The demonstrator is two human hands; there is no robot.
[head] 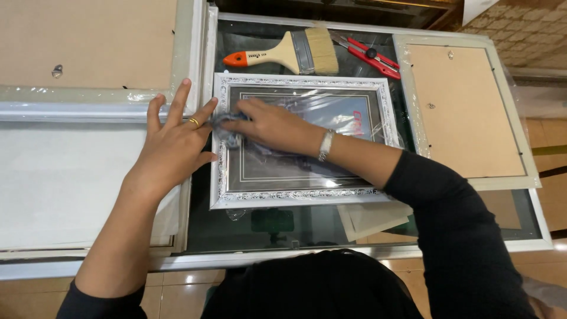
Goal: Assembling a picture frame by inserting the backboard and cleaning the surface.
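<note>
Two bare hands are working over a silver ornate picture frame (301,198), which is lying flat near the middle of a glass-topped counter (531,227). The right hand (269,125) is reaching across the frame's glass, its fingers (233,125) drawn together and pressing a small bluish-grey cloth (227,131) against the frame's left inner edge; a ring of clear plastic wrap is bunching over the glass beneath the wrist, which is wearing a pale watch (325,145). The left hand (174,147) is resting flat just left of the frame, its fingers (180,100) spread wide, palm down, with a gold ring (194,122) on one finger; the thumb side is lying against the frame's left rail and nothing is being held.

Behind the frame, a flat paintbrush (283,53) with a pale wooden handle and orange tip is lying on the counter, and just to its right sits a red utility knife (369,54). To the right of the frame a larger frame is lying face down, showing its brown backing board (460,112). To the left of the frame, under the left forearm, white sheet material (59,177) is stretching out, and behind that another brown-backed panel (88,41) is lying. Just in front of the frame, pale paper sheets (375,218) are poking out from under its lower edge.
</note>
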